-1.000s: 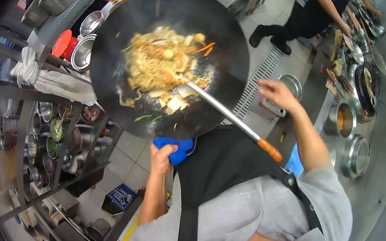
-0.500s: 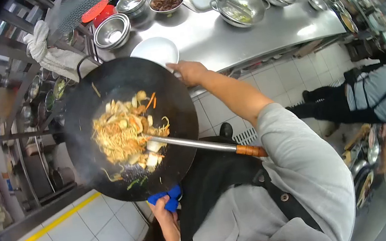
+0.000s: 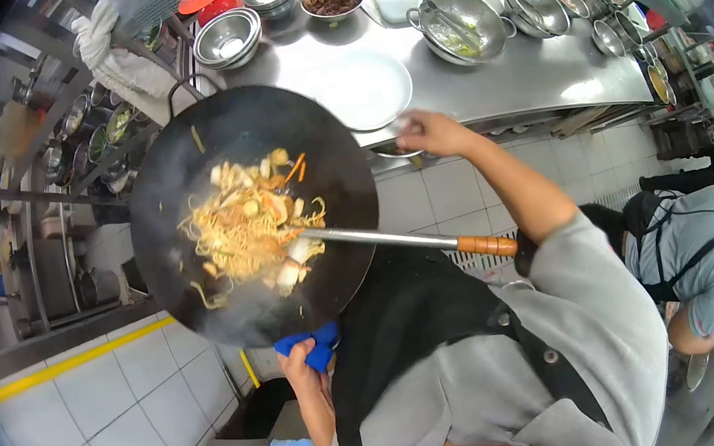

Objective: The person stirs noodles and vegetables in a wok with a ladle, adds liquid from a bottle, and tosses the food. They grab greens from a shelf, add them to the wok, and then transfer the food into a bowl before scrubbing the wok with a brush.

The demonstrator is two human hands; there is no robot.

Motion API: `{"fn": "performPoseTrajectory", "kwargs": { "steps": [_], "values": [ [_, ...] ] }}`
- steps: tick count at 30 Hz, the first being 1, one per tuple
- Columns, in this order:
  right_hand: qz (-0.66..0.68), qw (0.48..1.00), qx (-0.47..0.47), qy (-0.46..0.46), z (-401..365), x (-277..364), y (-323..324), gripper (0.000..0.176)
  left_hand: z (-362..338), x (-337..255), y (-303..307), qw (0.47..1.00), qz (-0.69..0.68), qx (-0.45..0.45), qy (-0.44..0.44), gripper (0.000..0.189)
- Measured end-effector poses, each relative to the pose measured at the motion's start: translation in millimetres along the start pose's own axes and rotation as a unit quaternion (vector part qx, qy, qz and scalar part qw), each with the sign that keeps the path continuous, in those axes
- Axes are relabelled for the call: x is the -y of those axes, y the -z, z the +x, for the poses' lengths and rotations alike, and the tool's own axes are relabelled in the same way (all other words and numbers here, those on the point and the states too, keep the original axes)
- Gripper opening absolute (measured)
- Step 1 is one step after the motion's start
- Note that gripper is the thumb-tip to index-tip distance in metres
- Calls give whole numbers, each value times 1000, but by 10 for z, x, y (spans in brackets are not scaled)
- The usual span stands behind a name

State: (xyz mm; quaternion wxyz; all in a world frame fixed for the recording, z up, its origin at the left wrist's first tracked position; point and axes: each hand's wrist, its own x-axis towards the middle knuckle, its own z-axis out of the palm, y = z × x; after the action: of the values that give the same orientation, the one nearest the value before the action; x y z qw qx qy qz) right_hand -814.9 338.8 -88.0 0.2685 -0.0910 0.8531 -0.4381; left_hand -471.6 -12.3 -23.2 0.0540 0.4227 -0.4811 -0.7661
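1. The plate [image 3: 365, 88] has shifted along the counter [image 3: 530, 84], leaving it just beside the wok [image 3: 160, 215].
2. The right hand [image 3: 434, 132] has bent fingers near the plate's edge; contact cannot be told.
3. The left hand [image 3: 302, 371] still grips the cloth [image 3: 309, 348] at the wok's rim, noodles [image 3: 234, 232] inside.
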Motion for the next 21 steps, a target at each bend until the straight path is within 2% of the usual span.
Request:
{"fn": "performPoseTrajectory", "kwargs": {
  "steps": [2,3,4,5,7,9,10,12,15,18,20,21],
  "values": [
    [141,976,165,-14,-705,205,-110,60,121,24,-43,999,29,23,24,28],
    [272,929,247,-51,-1102,252,-239,56,161,52,-36,996,59,45,51,26],
    [396,854,326,-90,-1408,291,-366,52,311,175,-8,996,44,68,41,25],
    [380,854,346,-80,-1604,363,-453,50,437,295,10,995,29,86,30,23],
    [355,851,382,-68,-1827,521,-495,49,387,185,-308,998,22,62,21,19],
    [392,882,249,-76,-1947,614,-419,44,422,198,-489,997,40,65,29,19],
    [386,886,249,-65,-1976,676,-373,44,468,168,-569,993,59,93,34,19],
    [419,877,222,-74,-2076,639,-208,43,423,268,-802,996,14,92,-2,19],
    [384,893,222,-78,-2115,543,169,42,287,375,-1113,998,-6,58,-14,19],
    [342,915,205,-60,-1808,399,798,43,340,436,-1736,997,-46,21,-59,17],
    [336,916,203,-81,-1857,277,1020,43,330,564,-1792,993,-90,-17,-76,16],
    [329,922,191,-71,-1773,255,1148,45,352,589,-1846,993,-65,-39,-95,12]
  ]
}}
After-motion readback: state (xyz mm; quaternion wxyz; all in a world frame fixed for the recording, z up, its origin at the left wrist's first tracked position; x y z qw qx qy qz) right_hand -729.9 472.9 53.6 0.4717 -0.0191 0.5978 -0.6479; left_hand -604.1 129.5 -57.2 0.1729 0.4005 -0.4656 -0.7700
